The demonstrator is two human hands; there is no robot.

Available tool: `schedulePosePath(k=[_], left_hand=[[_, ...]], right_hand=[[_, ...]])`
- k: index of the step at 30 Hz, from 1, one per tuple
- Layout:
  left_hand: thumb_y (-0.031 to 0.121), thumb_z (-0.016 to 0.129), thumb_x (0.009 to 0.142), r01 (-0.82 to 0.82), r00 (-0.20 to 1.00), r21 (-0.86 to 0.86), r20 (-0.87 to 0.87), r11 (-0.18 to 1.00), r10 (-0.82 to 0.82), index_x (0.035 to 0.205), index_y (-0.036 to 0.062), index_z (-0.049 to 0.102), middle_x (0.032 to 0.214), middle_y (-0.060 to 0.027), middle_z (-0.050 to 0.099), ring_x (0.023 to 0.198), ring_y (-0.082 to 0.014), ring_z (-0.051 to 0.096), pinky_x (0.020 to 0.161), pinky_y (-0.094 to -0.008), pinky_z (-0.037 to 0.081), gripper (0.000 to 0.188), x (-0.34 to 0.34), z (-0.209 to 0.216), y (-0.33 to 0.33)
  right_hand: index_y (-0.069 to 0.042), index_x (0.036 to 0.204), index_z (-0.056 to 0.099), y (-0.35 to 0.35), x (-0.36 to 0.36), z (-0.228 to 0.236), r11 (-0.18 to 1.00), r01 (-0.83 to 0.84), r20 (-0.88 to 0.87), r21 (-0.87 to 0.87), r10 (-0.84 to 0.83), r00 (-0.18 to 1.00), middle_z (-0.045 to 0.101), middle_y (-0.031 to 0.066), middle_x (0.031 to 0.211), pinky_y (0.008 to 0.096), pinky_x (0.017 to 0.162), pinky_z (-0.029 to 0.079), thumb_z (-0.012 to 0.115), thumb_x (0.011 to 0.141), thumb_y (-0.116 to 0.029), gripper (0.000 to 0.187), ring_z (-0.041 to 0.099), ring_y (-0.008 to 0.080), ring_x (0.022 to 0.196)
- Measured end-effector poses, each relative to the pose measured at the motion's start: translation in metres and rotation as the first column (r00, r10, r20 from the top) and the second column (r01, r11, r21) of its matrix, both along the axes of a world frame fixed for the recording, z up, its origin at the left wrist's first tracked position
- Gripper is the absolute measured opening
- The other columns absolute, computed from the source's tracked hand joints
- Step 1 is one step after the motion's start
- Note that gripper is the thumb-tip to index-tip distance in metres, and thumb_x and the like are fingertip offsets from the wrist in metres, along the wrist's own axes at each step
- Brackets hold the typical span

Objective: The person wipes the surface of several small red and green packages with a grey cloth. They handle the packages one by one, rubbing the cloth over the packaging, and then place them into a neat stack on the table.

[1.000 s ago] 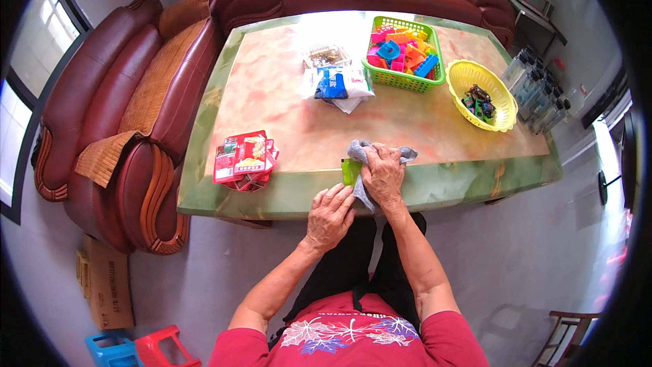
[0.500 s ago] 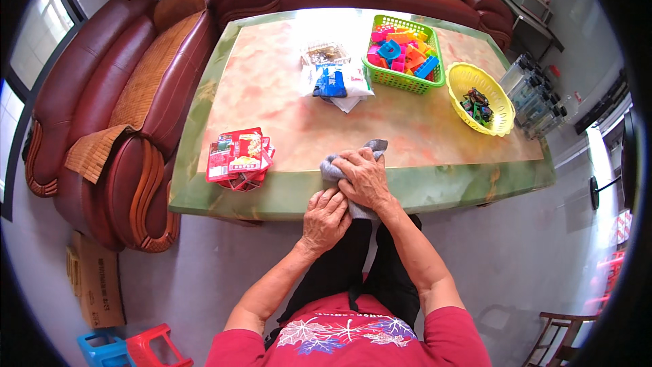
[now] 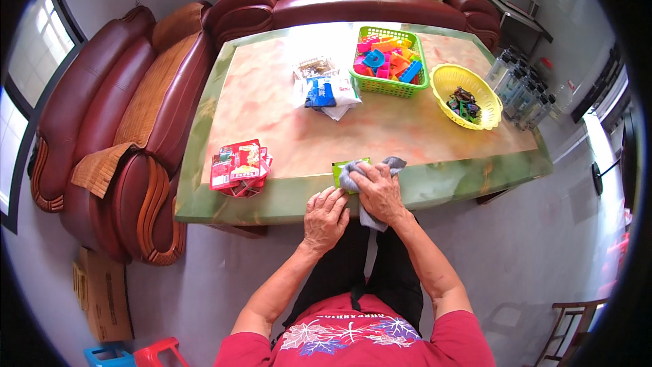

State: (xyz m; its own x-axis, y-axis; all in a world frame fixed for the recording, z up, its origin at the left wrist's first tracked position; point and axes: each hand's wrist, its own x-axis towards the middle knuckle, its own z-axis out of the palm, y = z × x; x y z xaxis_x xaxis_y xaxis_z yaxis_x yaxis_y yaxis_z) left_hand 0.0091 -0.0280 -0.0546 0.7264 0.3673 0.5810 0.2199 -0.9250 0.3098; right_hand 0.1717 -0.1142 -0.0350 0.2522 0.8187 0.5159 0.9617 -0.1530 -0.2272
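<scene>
A grey cloth (image 3: 392, 163) is bunched under my right hand (image 3: 380, 194), whose fingers curl over it at the table's near edge. From beneath the cloth shows part of a flat bright green piece (image 3: 337, 171), like a card or packet; the rest is covered. My left hand (image 3: 326, 219) lies on the table edge just left of the cloth, fingers stretched forward, their tips close to the green piece; whether they touch it I cannot tell. Further left on the table (image 3: 272, 122) sits a loose pile of red cards or packets (image 3: 239, 166).
A green basket (image 3: 390, 87) of colourful plastic blocks and a yellow bowl (image 3: 490, 112) with small dark items stand at the back right. White-and-blue packages (image 3: 322, 93) lie left of the basket. Clear bottles (image 3: 523, 95) cluster beyond the right edge. Brown sofas (image 3: 367, 10) flank the table.
My right hand has slid the cloth slightly right, away from my left hand, uncovering part of the green piece. My left hand's fingers now lie apart from the cloth. The view has shifted a little.
</scene>
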Motion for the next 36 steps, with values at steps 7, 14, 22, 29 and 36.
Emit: schedulePosePath(k=[7, 14, 22, 29, 36], left_hand=[[0.017, 0.069, 0.08, 0.043, 0.999, -0.002, -0.01, 0.999, -0.043, 0.112, 0.0077, 0.064, 0.121, -0.005, 0.061, 0.12, -0.0241, 0.053, 0.102, -0.042, 0.037, 0.034, -0.004, 0.003, 0.003], [0.017, 0.07, 0.08, 0.044, 0.999, -0.024, 0.002, 0.999, -0.044, 0.111, 0.0088, 0.065, 0.119, -0.0059, 0.062, 0.118, -0.0257, 0.055, 0.1, -0.0409, 0.038, 0.032, -0.002, 0.004, 0.002], [0.026, 0.074, 0.078, 0.052, 0.997, -0.026, -0.06, 0.998, -0.053, 0.126, 0.0066, 0.055, 0.122, -0.0104, 0.053, 0.119, -0.0294, 0.049, 0.102, -0.0433, 0.036, 0.055, -0.001, 0.018, -0.01], [0.018, 0.077, 0.075, 0.05, 0.996, 0.07, -0.071, 0.996, -0.045, 0.124, 0.0071, 0.057, 0.13, -0.0132, 0.05, 0.126, -0.0345, 0.045, 0.105, -0.0442, 0.038, 0.055, -0.028, -0.01, -0.007], [0.003, 0.068, 0.082, 0.247, 0.966, 0.035, 0.065, 0.968, -0.249, 0.103, 0.0082, 0.066, 0.11, -0.0064, 0.068, 0.108, -0.0252, 0.064, 0.095, -0.041, 0.048, 0.022, -0.033, 0.007, 0.017]], right_hand=[[-0.015, 0.112, 0.066, -0.045, -0.011, 0.009, 0.984, -0.175, -0.047, -0.039, 0.173, 0.984, 0.059, 0.0043, 0.125, 0.0446, 0.087, 0.044, 0.064, 0.071, -0.009, 0.041, 0.051, 0.0297, 0.107], [-0.016, 0.111, 0.065, 0.007, -0.009, 0.004, 0.998, 0.052, -0.156, 0.022, -0.048, 0.987, 0.061, 0.0037, 0.12, 0.0479, 0.083, 0.046, 0.063, 0.077, -0.014, 0.034, 0.053, 0.03, 0.106], [-0.019, 0.107, 0.069, 0.051, 0.024, -0.002, 0.989, 0.137, -0.025, 0.061, -0.136, 0.99, 0.063, 0.0003, 0.117, 0.0489, 0.084, 0.046, 0.06, 0.08, -0.015, 0.029, 0.054, 0.0285, 0.105], [-0.022, 0.11, 0.068, -0.008, 0.009, 0.001, 0.996, -0.089, -0.046, 0.026, 0.09, 0.995, 0.063, -0.0027, 0.12, 0.0475, 0.086, 0.045, 0.065, 0.075, -0.013, 0.036, 0.054, 0.0276, 0.107], [-0.02, 0.11, 0.067, -0.061, 0.024, 0.0, 0.998, -0.052, -0.055, 0.023, 0.053, 0.997, 0.064, -0.0013, 0.118, 0.0424, 0.084, 0.045, 0.067, 0.069, -0.01, 0.042, 0.053, 0.0271, 0.106]])
